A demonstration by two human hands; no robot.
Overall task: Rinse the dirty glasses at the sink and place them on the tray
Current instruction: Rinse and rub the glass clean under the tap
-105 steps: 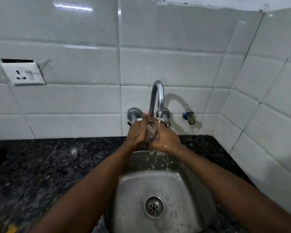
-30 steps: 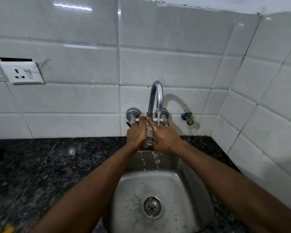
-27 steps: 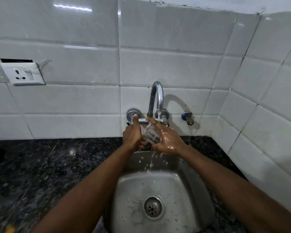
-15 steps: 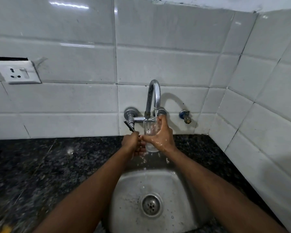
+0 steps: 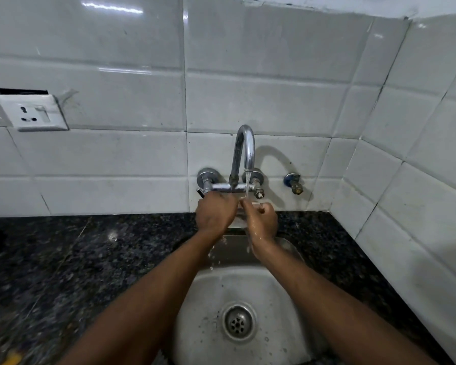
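Glass (image 5: 238,219) at frame centre under tap (image 5: 245,151) stream, between 2 hands. Grip: left hand (image 5: 215,214) and right hand (image 5: 262,219) both curl round it.

The back wall (image 5: 248,101) and right wall (image 5: 419,154) are faced with glossy white rectangular tiles that meet at an inside corner. Several tiles carry scuffs and dark specks, and a streak of light glare (image 5: 111,7) shows at top left. A white socket (image 5: 33,113) sits tilted on the left of the back wall with a dark gap above it; a chrome tap (image 5: 244,151) and a small valve (image 5: 294,183) project lower down, and a black speckled counter (image 5: 77,259) runs along the foot of both walls.
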